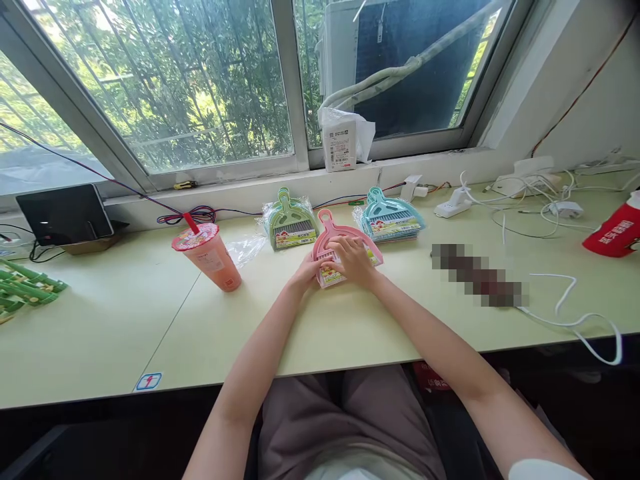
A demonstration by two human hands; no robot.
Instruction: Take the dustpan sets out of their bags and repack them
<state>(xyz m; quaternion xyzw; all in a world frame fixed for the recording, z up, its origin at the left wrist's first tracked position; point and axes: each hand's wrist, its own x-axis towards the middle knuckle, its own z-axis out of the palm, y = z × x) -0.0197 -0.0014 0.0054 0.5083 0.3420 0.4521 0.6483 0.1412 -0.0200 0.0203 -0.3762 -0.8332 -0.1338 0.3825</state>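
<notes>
A pink dustpan (331, 225) with a small brush and a printed label in it is on the table in front of me, its handle pointing away. My left hand (306, 271) grips its left edge. Across its front lies my right hand (354, 261), the fingers bent over the brush and label and hiding much of them. Behind it to the left is a green dustpan set (291, 223) on clear plastic wrap. Several blue dustpans (391, 217) are stacked behind it to the right, also with a brush and label.
A lidded cup of pink drink (214, 260) with a red straw stands left. Further left are a black tablet (65, 215) and green bamboo-like sticks (30, 287). White cables and a power strip (454, 203) lie right, near a red cup (616, 230). A white box (340, 145) sits on the sill.
</notes>
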